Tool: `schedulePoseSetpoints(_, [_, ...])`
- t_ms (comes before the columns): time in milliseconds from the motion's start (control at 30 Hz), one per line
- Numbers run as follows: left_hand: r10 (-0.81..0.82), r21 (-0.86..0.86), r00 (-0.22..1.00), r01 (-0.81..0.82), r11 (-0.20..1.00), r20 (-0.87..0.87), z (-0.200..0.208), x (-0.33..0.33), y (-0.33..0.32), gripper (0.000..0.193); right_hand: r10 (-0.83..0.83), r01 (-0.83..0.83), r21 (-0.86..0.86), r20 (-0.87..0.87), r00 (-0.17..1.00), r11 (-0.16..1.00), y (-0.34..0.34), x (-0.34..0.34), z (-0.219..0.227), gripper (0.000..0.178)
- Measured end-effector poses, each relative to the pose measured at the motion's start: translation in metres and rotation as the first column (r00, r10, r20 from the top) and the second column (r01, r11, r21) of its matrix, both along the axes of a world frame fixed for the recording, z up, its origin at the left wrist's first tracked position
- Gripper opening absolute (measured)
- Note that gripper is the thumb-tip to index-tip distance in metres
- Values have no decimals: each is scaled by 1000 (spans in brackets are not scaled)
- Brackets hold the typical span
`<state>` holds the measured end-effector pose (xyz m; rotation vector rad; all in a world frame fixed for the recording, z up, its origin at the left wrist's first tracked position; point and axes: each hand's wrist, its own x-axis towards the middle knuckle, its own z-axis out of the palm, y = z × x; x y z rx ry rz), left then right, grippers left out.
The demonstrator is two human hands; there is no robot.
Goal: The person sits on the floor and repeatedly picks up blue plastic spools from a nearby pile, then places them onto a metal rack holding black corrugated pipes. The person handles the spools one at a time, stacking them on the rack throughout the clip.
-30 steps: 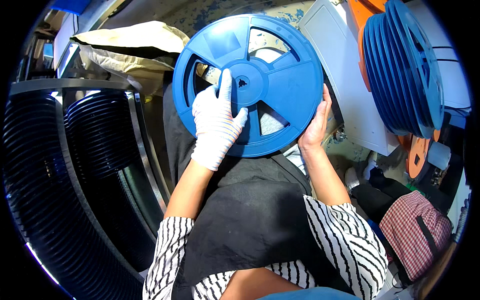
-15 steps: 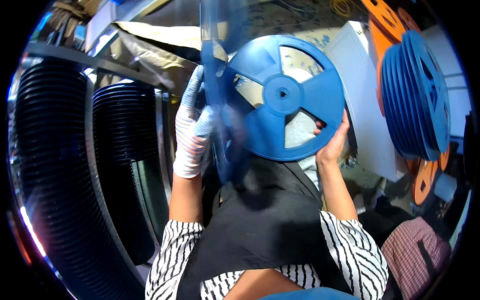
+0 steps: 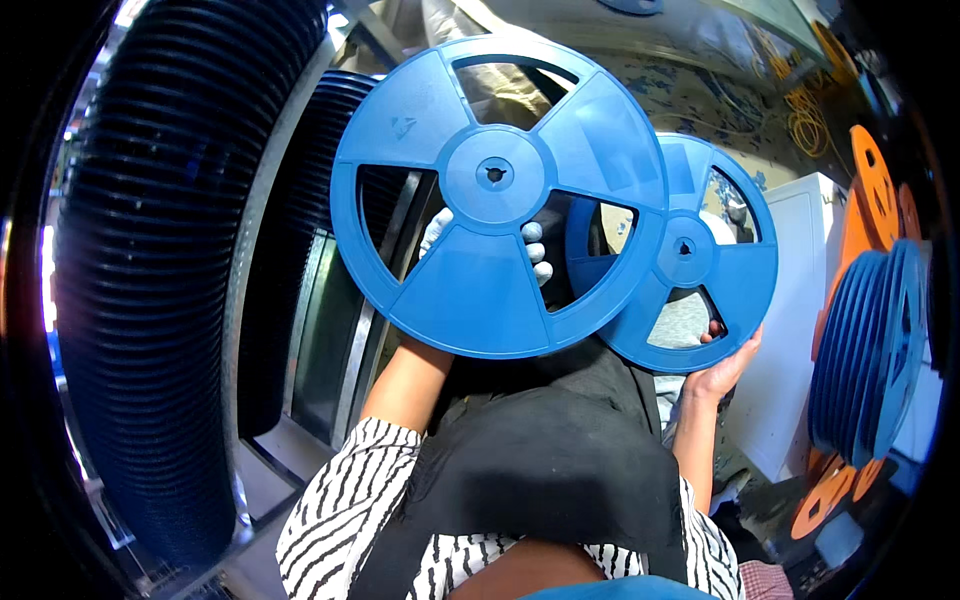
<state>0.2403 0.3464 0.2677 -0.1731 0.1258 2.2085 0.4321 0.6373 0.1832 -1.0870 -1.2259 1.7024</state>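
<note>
Two blue plastic reels with cut-out windows are in front of me. The nearer, larger-looking reel (image 3: 463, 290) faces me nearly flat and overlaps part of the other one. Behind it is my left hand (image 3: 536, 252) in a pale glove, gripping the reel; some fingertips show through a window, and the rest is mostly hidden. The other blue reel (image 3: 742, 285) sits farther right, its left part covered. My bare right hand (image 3: 722, 375) holds its lower right rim, with fingertips visible through a window.
Long rows of black reels (image 3: 165, 300) stand in a metal rack on the left. To the right are a white box-like panel (image 3: 790, 250), a stack of blue reels (image 3: 862, 350) and orange plates (image 3: 870, 185). A coiled yellow cable (image 3: 806, 120) lies at the far right.
The left-hand reel has turned from edge-on to facing me and now overlaps the right-hand reel. My view has shifted left, so the right-hand reel appears farther right and lower.
</note>
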Motion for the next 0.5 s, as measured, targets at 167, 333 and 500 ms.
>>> schedulePoseSetpoints(167, [27,38,998,-29,999,55,-18,4,-26,63,6,-10,50,92,996,999,-5,-5,7,55])
schedulePoseSetpoints(333, [167,-219,986,-159,963,17,-24,32,-73,58,-2,-5,69,110,994,998,0,-2,1,54])
schedulePoseSetpoints(500, [404,-323,895,-332,886,189,-35,93,-117,55,60,-74,119,119,991,990,4,2,-6,56])
